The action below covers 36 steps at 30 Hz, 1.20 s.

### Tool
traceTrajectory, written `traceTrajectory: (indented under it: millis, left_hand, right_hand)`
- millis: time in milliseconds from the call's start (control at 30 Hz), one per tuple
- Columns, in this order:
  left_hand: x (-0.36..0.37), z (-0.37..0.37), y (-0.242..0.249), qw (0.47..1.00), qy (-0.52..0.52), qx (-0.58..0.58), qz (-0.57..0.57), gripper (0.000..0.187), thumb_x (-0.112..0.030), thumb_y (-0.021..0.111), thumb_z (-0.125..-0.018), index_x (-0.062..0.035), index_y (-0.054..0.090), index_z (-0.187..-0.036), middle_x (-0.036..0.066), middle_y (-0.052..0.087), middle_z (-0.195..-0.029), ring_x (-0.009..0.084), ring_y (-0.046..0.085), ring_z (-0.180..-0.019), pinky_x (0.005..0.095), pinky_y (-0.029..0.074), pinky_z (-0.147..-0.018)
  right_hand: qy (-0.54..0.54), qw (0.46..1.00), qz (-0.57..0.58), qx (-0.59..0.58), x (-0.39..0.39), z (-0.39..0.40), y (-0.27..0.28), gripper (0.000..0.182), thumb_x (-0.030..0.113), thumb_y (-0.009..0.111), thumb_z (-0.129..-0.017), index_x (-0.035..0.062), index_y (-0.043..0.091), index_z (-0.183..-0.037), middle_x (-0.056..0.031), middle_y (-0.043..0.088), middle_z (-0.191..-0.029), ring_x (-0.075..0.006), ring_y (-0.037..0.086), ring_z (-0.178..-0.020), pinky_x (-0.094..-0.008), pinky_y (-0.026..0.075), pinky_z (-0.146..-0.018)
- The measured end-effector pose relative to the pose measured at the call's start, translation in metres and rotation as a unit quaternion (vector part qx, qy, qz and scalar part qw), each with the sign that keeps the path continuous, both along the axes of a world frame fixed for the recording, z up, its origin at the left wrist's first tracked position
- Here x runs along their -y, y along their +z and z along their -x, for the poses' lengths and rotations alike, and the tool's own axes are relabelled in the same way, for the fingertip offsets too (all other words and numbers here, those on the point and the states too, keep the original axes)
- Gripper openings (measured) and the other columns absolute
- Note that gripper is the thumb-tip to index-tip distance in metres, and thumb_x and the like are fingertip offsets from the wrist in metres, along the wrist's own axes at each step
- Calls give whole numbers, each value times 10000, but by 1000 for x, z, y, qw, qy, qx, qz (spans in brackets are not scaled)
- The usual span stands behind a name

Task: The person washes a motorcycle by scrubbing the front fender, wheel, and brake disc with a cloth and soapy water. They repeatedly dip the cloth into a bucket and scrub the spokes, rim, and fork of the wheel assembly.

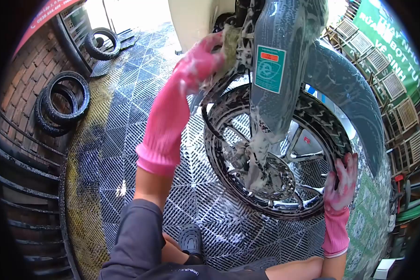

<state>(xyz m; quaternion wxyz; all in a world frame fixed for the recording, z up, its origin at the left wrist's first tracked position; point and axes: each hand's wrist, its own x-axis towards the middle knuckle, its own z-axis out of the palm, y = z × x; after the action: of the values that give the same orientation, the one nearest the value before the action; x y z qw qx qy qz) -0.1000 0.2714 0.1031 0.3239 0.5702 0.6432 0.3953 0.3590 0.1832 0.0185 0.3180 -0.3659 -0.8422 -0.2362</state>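
Note:
A soapy motorbike front wheel (266, 210) stands in the middle, with foam on its black tyre, spokes and brake disc (284, 179). Above it are the grey fork cover (275, 107), bearing a green label, and the grey mudguard (345, 88). My left hand (201, 60), in a foamy pink rubber glove, is closed on a yellowish-green sponge (230, 44) and presses it against the parts beside the fork cover. My right hand (341, 184), also in a pink glove, grips the tyre at its lower right side. Its fingertips lie along the tread.
Loose tyres (65, 100) lie by the brick wall on the left, with another tyre (102, 43) farther back. Wet, foamy grid tiles (140, 140) cover the floor. Wooden racks (378, 60) and a green banner (392, 37) stand at the right. My shoe (190, 239) is below the wheel.

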Motion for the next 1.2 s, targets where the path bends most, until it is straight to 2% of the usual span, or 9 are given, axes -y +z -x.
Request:
traceTrajectory:
  millis: [100,200,300,400,667,800,933,1100,1200]
  left_hand:
    - [-17,36,-49,950,-131,18,-283,446,-281,525,-1032,-14,495,-1388,213,584,-1352,271,610,-1230,355,581,-922]
    - [50,7,-23,993,-58,-97,-20,585,-386,537,-1026,-18,414,-1463,225,511,-1438,292,515,-1345,393,487,-1072]
    - [36,18,-56,1000,-24,2,-6,611,-346,626,-981,-34,428,-1468,160,571,-1389,245,560,-1283,366,489,-1052]
    - [-26,15,-52,940,-130,55,-310,479,-371,496,-1047,1,551,-1343,136,656,-1129,141,648,-883,217,557,-692]
    - [-39,3,-97,947,11,138,-290,461,-351,439,-1073,2,546,-1350,108,651,-1152,143,644,-882,235,539,-734]
    - [3,39,-215,941,186,124,-255,346,-266,478,-1060,10,587,-1238,84,667,-1030,128,648,-811,235,532,-671]
    - [51,45,-274,928,231,-38,-290,241,-180,517,-1046,19,627,-1125,59,682,-908,113,652,-739,235,524,-608]
    - [64,-8,-258,787,19,-366,-496,344,-189,633,-907,64,635,-1141,220,665,-1051,395,647,-938,500,516,-856]
    - [69,-32,-307,823,-2,-436,-365,257,-177,651,-824,-44,655,-1044,168,602,-1093,373,576,-1018,519,485,-929]
  right_hand:
    - [-8,1000,12,-8,2,-1,-2,422,31,589,-900,44,573,-1321,-218,539,-1420,-545,472,-1308,-602,413,-1073]
    - [-15,1000,14,-1,2,-1,-1,412,48,597,-909,45,569,-1319,-216,538,-1422,-540,469,-1316,-591,413,-1080]
    - [-27,1000,5,-15,0,0,-6,384,60,603,-915,44,577,-1298,-216,537,-1421,-527,465,-1327,-578,408,-1090]
    - [-36,999,-25,-13,-1,3,-8,352,75,600,-927,47,585,-1278,-220,536,-1420,-511,471,-1331,-562,411,-1095]
    - [3,992,30,-122,-2,1,-12,503,119,558,-982,-62,423,-1432,-286,459,-1477,-433,448,-1386,-475,373,-1149]
    - [6,970,127,-209,-3,1,-9,553,141,519,-1007,-108,357,-1473,-280,429,-1505,-372,429,-1408,-415,354,-1165]
    - [15,964,136,-228,-4,3,-12,520,97,512,-1010,-88,372,-1476,-249,435,-1510,-338,434,-1406,-401,340,-1169]
    - [20,964,131,-229,-6,-4,-13,521,151,558,-1013,-60,407,-1464,-228,475,-1485,-323,481,-1374,-393,392,-1138]
    - [26,962,129,-238,-6,-3,-14,503,169,582,-1014,-49,440,-1444,-220,501,-1464,-315,509,-1352,-387,418,-1119]
